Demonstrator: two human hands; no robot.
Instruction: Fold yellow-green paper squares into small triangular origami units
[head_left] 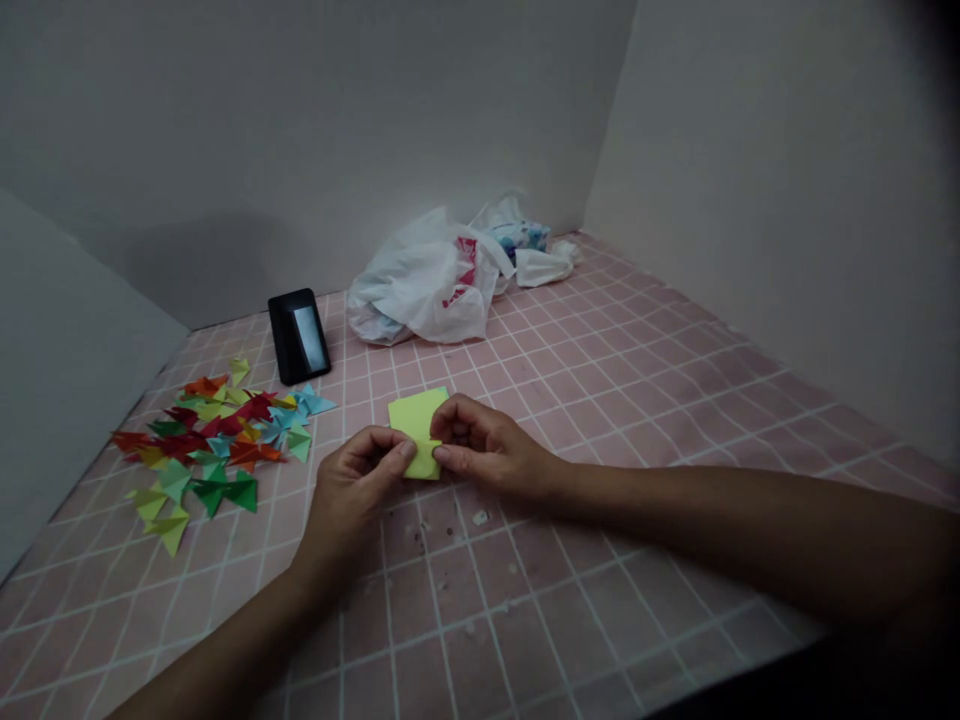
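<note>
A yellow-green sheet of paper (417, 418) lies on the pink checked table cover (615, 400) in front of me. My left hand (358, 482) pinches the near edge of the sheet from the left, fingers curled. My right hand (486, 446) pinches the same edge from the right, thumb and fingers pressed on the paper. The two hands almost touch at the sheet's near corner.
A pile of several folded coloured paper pieces (217, 440) lies at the left. A black phone (298, 336) stands propped behind it. White plastic bags (435, 280) sit at the back by the grey walls. Small scraps speckle the cover near me.
</note>
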